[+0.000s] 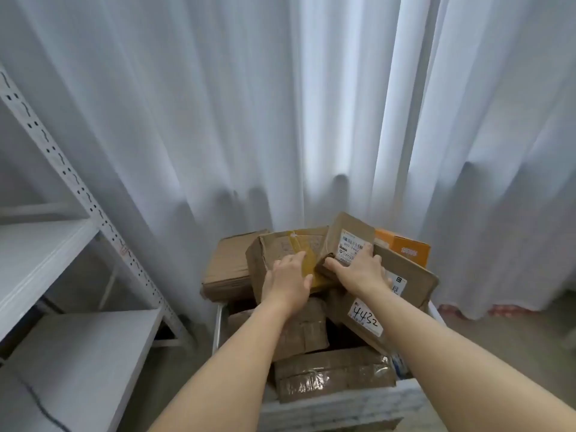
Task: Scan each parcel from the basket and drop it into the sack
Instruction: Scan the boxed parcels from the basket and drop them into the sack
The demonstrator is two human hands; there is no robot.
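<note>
A white basket [336, 406] below me is heaped with brown cardboard parcels. My right hand [358, 271] grips a small brown parcel [349, 235] with a white barcode label, near the top of the heap. My left hand [288, 280] lies with straight fingers on a larger parcel with yellow tape [280, 247] just to the left of it. A big box marked 4432 [371, 319] lies under my right wrist. An orange box [405, 247] sits at the back right. No sack or scanner is in view.
White metal shelving [71, 275] stands to the left, its shelves bare. A white curtain [280, 104] hangs behind the basket. Flattened cardboard [227, 269] is stacked at the heap's left. Bare floor lies to the right.
</note>
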